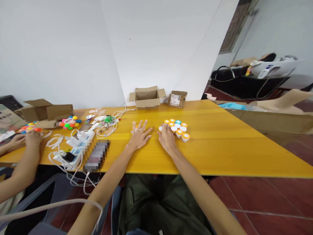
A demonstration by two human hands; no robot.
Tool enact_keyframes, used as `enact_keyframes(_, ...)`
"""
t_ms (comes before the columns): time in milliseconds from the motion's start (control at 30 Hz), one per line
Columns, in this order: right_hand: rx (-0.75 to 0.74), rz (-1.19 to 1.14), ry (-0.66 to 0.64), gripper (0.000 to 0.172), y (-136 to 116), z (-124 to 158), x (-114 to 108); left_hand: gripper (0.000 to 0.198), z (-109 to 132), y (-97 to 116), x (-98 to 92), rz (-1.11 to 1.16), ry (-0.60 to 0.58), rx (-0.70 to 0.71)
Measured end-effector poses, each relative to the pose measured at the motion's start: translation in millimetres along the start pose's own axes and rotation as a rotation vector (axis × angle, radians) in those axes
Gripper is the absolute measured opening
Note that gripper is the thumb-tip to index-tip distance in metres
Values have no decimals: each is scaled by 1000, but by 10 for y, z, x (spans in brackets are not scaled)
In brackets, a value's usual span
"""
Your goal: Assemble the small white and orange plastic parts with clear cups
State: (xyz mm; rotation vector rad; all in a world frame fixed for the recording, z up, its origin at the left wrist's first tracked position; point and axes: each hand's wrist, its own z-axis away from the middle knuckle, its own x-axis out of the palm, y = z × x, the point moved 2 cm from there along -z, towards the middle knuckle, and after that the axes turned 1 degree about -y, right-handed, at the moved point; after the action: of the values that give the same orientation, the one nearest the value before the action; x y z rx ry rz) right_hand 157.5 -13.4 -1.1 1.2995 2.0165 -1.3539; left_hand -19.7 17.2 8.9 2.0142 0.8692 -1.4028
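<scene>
My left hand [139, 138] lies palm down on the yellow table with its fingers spread. Under and beside its fingertips are some small orange and white pieces [135, 129], partly covered. My right hand [168, 139] is at the left edge of a cluster of small clear containers with round caps. Its bent fingers and thumb close on a white-capped container [160, 129]. In the cluster, an orange-rimmed container [185, 136] stands at the front right and a blue-capped container [178, 122] at the back.
An open cardboard box [147, 103] and a smaller box [177, 99] stand against the wall. To the left are a pixelated phone [97, 155], a power strip [79, 149], tangled cables and colourful balls [69, 122]. Another person's hands [33, 138] work at far left.
</scene>
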Motion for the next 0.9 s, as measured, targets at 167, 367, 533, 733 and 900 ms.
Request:
enact_keyframes(167,18,35,-44,31,-62,4,-52,43,-45,-190,33,-32,-19,-286)
enact_keyframes(367,34,67,-79,31,-107,3,-77,45,-228,-349,56,28,-91,-402)
enact_keyframes(533,30,71,-75,29,-103,1,-53,48,-368,-469,46,67,-112,-403)
enact_keyframes(733,-16,29,-56,29,-41,-3,-5,49,-509,-627,52,119,-35,-336)
enact_keyframes(900,-34,-5,-45,35,0,-8,45,48,-588,-702,46,124,-20,-362)
